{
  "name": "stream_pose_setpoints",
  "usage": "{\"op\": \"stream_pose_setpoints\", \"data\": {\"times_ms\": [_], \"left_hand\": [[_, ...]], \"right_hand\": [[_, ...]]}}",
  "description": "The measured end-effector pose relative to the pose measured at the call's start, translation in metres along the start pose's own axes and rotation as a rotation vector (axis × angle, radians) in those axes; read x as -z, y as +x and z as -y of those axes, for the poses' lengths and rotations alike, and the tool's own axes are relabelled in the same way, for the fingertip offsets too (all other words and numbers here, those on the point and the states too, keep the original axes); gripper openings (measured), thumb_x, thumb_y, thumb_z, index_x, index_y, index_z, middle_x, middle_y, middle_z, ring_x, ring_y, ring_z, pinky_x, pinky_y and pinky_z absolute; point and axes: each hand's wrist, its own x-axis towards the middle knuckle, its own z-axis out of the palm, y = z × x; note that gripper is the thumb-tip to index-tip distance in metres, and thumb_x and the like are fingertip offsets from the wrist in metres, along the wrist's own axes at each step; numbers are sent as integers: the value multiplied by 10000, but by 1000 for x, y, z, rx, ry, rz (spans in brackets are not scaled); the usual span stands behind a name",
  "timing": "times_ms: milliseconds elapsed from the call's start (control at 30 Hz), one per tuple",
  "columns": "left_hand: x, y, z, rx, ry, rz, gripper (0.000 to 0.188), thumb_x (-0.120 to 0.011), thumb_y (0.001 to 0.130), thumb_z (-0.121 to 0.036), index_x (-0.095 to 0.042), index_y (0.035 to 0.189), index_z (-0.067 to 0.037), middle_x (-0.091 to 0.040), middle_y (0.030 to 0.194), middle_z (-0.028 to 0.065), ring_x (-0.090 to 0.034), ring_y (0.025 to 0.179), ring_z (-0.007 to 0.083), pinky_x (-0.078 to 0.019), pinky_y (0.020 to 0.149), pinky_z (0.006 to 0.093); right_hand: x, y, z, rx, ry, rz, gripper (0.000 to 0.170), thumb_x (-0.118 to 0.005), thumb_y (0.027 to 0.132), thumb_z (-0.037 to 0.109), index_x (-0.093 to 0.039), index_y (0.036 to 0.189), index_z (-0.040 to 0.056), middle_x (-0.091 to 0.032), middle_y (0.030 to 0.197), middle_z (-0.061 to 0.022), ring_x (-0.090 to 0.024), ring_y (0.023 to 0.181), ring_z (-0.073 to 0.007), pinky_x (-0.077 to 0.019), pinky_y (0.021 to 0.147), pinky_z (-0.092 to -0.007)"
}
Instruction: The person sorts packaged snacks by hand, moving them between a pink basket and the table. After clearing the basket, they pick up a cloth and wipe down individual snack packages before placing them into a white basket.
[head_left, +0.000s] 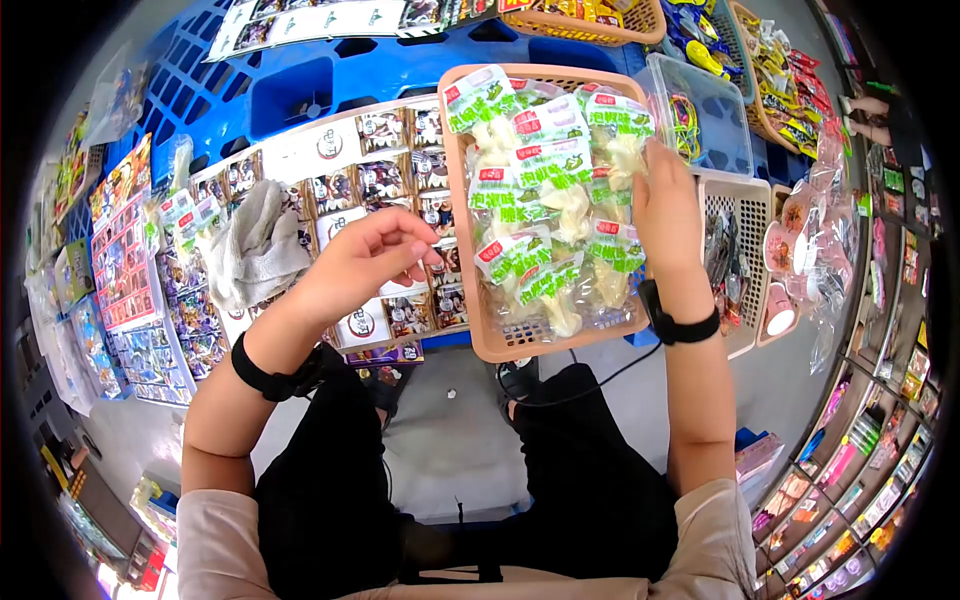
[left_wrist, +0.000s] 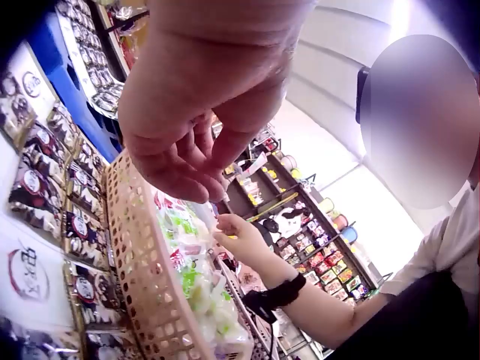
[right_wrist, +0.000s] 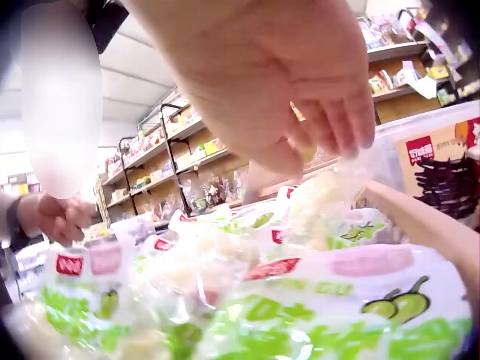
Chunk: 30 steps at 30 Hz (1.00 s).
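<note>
Packets (head_left: 553, 170) marked 泡椒味 in green fill the peach basket (head_left: 456, 210); I've got the right hand (head_left: 667, 215) pinching one's clear plastic near the basket's right rim! Left hand (head_left: 365, 260) hangs loosely curled left of the basket, holding nothing. Only my right-wrist feed catches a label (right_wrist: 437, 166) picturing dark strips beyond the basket.

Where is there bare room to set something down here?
The blue surface shows a bare, slotted strip between the top sheet and the lower sheet. The floor between the legs is mostly bare. Crowded: the basket, nearly full of packets, with the right hand over its right edge.
</note>
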Motion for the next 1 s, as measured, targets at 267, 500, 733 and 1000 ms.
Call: {"op": "stream_pose_setpoints", "data": {"times_ms": [267, 500, 733, 1000], "left_hand": [[39, -23, 9, -59, 79, -98, 122, -472, 877, -87, -528, 969, -30, -586, 878, 42, -544, 733, 86, -452, 657, 218], [130, -94, 12, -291, 137, -534, 148, -484, 864, -84, -532, 995, -35, -589, 917, 31, -541, 785, 72, -448, 664, 222], [281, -186, 100, -135, 1159, -1382, 542, -649, 696, -245, -442, 1167, -73, -447, 1167, 184, -410, 1097, 361, -342, 915, 467], [333, -110, 46, 9, 1084, -1298, 804, -612, 646, -562, -262, 1331, -330, -115, 1411, 193, -106, 1270, 465, -178, 970, 610]], "right_hand": [[-15, -3, -2, 121, 194, 312, 448, -474, 776, 13, -382, 1214, 31, -463, 1137, -291, -479, 1016, -409, -428, 816, -427], [-11, 2, -3, -177, 242, 506, 328, -531, 741, 41, -438, 1055, 36, -544, 858, -283, -539, 821, -430, -437, 670, -446], [49, 43, 81, 209, 143, 449, 279, -513, 814, 100, -504, 1067, -19, -550, 1047, -203, -535, 950, -339, -418, 809, -360], [32, 107, 320, 638, 471, 745, 320, -573, 778, 131, -506, 1049, -25, -555, 995, -202, -536, 948, -333, -417, 820, -357]]}}
